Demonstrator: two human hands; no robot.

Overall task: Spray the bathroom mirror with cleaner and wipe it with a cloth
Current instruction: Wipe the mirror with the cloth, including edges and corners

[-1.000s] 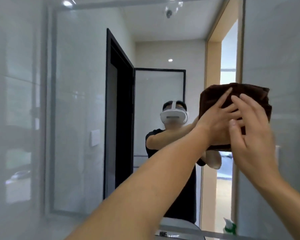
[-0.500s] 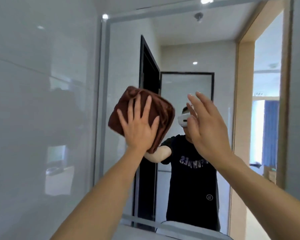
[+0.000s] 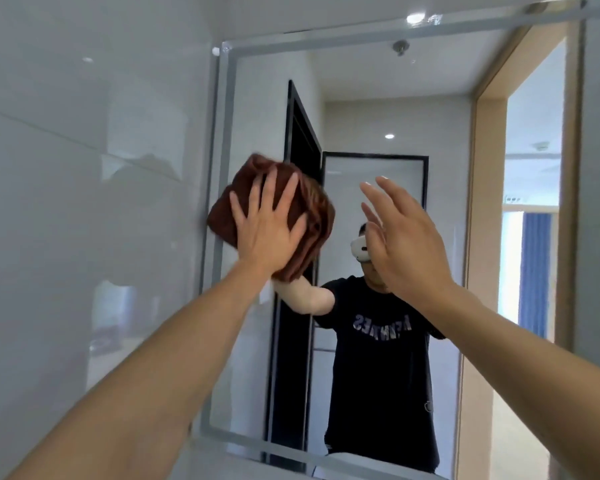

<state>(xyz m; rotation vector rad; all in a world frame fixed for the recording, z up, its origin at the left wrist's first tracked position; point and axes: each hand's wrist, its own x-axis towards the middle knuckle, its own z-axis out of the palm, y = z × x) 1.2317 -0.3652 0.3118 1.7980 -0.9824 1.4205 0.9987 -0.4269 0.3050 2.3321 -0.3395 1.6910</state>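
Observation:
A framed wall mirror (image 3: 378, 81) fills the middle and right of the view. A folded brown cloth (image 3: 312, 216) lies flat against the glass near the mirror's left edge. My left hand (image 3: 267, 230) presses on the cloth with its fingers spread and straight. My right hand (image 3: 402, 244) is raised beside it, off the cloth, fingers straight and holding nothing. No spray bottle is in view.
A glossy grey tiled wall (image 3: 84, 202) runs along the left of the mirror. The mirror reflects a person in a black shirt (image 3: 381, 358), a black door frame and a lit doorway. A white ledge (image 3: 291, 469) lies under the mirror's bottom edge.
My left hand has swept the cloth from the mirror's right side across to its left edge. My right hand came off the cloth and stays raised in the air.

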